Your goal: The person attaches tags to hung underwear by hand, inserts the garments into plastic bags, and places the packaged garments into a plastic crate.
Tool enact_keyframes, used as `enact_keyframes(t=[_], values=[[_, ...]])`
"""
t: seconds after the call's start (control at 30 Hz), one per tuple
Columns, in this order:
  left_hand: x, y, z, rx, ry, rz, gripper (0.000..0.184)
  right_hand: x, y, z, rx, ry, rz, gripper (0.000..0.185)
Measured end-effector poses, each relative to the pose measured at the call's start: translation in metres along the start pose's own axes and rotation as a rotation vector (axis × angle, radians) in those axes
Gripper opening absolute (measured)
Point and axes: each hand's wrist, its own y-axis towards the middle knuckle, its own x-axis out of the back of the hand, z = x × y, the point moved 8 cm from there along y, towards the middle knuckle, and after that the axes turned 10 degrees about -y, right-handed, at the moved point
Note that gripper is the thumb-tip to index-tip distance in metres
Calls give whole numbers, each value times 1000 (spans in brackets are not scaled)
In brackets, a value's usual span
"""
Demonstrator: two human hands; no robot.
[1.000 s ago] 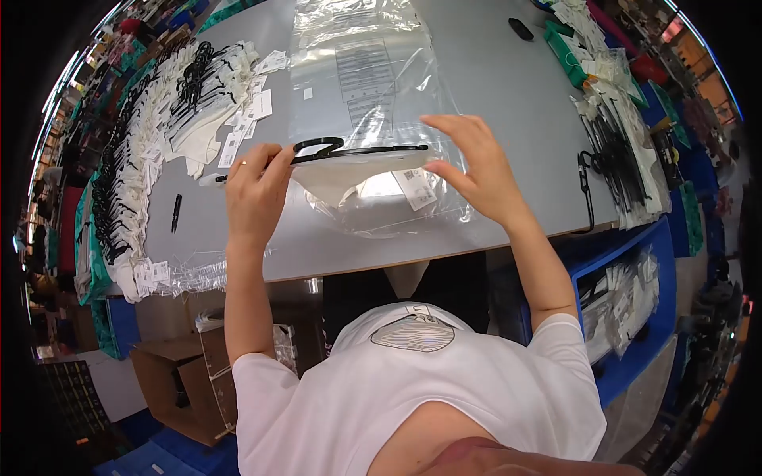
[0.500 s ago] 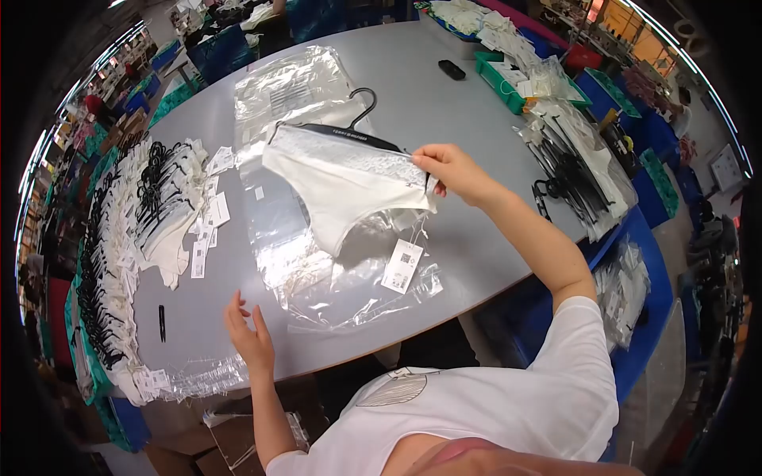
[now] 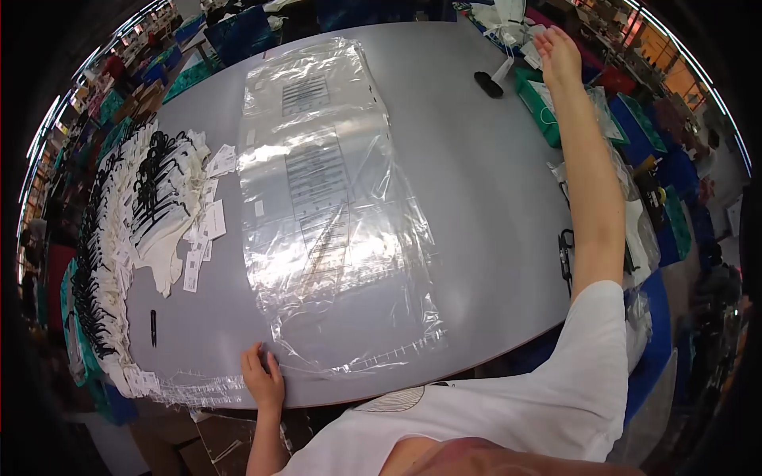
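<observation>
My right hand (image 3: 558, 55) is stretched out to the far right, fingers loosely extended, with nothing visible in it. Just left of those fingers lies a white garment (image 3: 505, 17) on a heap of others, its white tag (image 3: 502, 70) hanging over a small black object (image 3: 488, 84). At the near table edge rests my left hand (image 3: 263, 377), holding nothing, its fingers slightly bent and apart. Close to it is the lower corner of a stack of clear plastic bags (image 3: 317, 182), laid lengthwise over the table with printed panels showing.
Rows of white garments on black hangers (image 3: 163, 206) line the left side, with white tags (image 3: 214, 220) beside them. A black pen (image 3: 154, 328) lies near the front left. On the right stand a green tray (image 3: 536, 107) and bagged black hangers (image 3: 565, 258), partly behind my right arm.
My right hand has moved from over the bags to the far right and let go of the white briefs on the hanger. My left hand has lowered toward the table edge.
</observation>
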Motion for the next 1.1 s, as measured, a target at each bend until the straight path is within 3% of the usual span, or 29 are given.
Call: enact_keyframes(t=[0.1, 0.17, 0.3, 0.4, 0.5, 0.73, 1.1], values=[[4, -5, -4, 10, 38, -5, 29, -6, -63, 51, 146, 63, 80, 25], [5, -4, -1, 22, 73, -12, 28, -8, -131, 95, 276, 46, 248, 26], [1, 0, 3, -8, 108, -23, 25, -10, -291, 153, 664, -15, 953, 25], [2, 0, -2, -57, 112, -55, 23, -4, -383, 153, 712, 88, 1442, 25], [6, -6, -5, -86, 135, -102, 22, 8, -441, 161, 742, 187, 1696, 24], [8, -8, 0, -100, 117, -163, 18, 36, -520, 200, 766, 266, 1919, 23], [-9, -11, 16, -190, 124, -224, 9, 67, -595, 232, 727, 224, 1976, 21]])
